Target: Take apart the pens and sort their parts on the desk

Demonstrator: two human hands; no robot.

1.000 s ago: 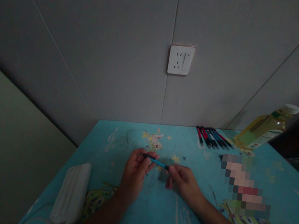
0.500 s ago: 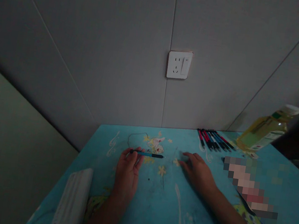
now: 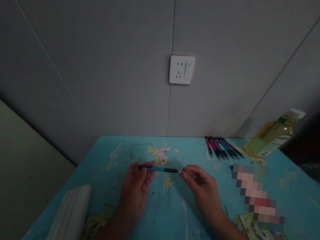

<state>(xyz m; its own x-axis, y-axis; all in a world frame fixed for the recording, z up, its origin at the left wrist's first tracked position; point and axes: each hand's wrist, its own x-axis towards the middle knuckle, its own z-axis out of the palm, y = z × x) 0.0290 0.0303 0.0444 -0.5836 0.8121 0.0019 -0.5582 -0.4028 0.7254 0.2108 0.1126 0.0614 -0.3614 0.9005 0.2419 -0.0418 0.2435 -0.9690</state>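
A blue pen (image 3: 157,169) with black ends lies level in the air above the table, its tip pointing right. My left hand (image 3: 134,190) is closed around its rear end, thumb in front and fingers behind. At the other end, my right hand (image 3: 203,189) pinches the small, pale pen tip (image 3: 180,172) between thumb and forefinger. Whether that tip is still joined to the barrel is too small to tell.
Several pens (image 3: 223,148) in red, black and blue lie in a row by the wall. An oil bottle (image 3: 271,135) stands at the back right, near a blurred-out flat item (image 3: 256,195). A white power strip (image 3: 71,214) lies front left on the blue patterned tablecloth (image 3: 159,231).
My right hand has moved left to the pen and closed from an open shape into a pinch at its tip. My left hand keeps its hold. The camera view has shifted slightly right.
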